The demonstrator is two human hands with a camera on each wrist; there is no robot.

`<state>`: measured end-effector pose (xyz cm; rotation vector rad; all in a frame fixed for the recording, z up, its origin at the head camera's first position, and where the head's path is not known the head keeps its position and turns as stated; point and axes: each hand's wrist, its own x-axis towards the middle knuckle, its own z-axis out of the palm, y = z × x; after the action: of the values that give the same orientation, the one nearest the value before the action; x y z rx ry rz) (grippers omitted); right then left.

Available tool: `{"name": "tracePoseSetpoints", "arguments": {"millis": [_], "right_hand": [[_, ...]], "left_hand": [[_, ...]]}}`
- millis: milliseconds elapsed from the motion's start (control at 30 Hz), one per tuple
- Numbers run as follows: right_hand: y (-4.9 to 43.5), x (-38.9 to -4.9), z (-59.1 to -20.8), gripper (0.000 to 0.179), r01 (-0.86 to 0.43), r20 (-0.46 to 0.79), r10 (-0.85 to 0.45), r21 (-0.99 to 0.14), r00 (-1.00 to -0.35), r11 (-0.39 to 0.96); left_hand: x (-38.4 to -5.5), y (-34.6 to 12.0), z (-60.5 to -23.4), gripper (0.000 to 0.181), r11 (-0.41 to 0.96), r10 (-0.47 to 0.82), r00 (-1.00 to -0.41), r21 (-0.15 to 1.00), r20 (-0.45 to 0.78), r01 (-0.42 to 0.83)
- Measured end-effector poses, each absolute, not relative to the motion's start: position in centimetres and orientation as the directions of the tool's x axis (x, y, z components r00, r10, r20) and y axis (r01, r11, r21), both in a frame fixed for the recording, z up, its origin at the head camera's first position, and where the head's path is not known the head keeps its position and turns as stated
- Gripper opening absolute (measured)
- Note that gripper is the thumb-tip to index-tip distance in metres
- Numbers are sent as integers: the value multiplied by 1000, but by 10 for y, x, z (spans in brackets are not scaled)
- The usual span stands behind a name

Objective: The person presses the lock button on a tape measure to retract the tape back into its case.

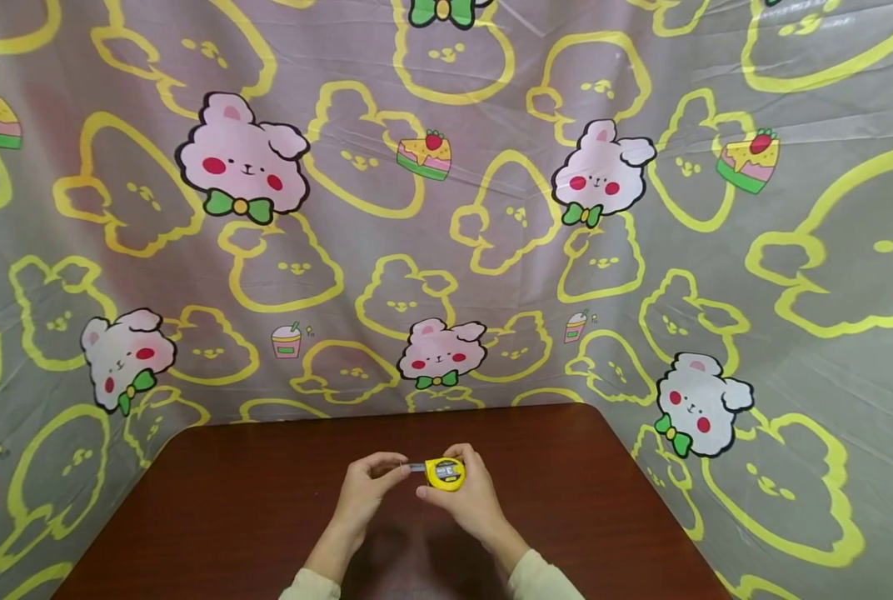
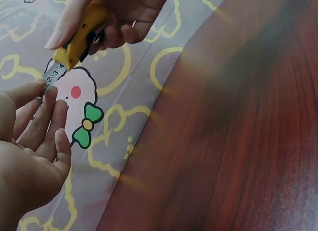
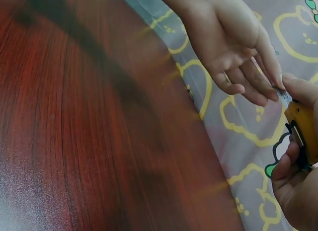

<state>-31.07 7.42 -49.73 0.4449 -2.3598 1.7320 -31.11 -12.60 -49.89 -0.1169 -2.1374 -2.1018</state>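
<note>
A yellow tape measure (image 1: 445,474) with a grey label is gripped by my right hand (image 1: 476,492), thumb along its lower side and fingers around the far side. A short length of its blade (image 2: 53,74) sticks out to the left, with printed numbers showing in the left wrist view. My left hand (image 1: 367,493) pinches the blade's end between thumb and index finger, the other fingers loosely bent. In the right wrist view, the yellow case (image 3: 303,124) lies in the right palm. Both hands are held above the table.
A dark red-brown wooden table (image 1: 251,500) lies below the hands. Behind it and along both sides hangs a grey curtain (image 1: 491,292) with yellow outlines and cartoon rabbits. The hands' shadows fall on the table's near part.
</note>
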Motion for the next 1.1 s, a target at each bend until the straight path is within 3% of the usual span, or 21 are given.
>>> {"name": "tracePoseSetpoints", "arguments": {"millis": [233,400,700,1100], "right_hand": [[71,-310,-497,60,-361,334,-138,-882,-932,304],[69,-309,-497,61,-370,333,-167,-873,-928,318],[67,-308,-496,60,-379,338,-176,-865,-925,330],[68,-308,-504,65,-346,339,-90,-851,-937,395]], "left_hand": [[-310,-120,-499,33,68,24,-986,983,167,168],[-310,-118,-501,29,90,86,-978,976,191,198],[-311,-121,-500,33,56,125,-972,977,198,206],[-306,-134,-489,27,54,38,-970,969,240,242]]}}
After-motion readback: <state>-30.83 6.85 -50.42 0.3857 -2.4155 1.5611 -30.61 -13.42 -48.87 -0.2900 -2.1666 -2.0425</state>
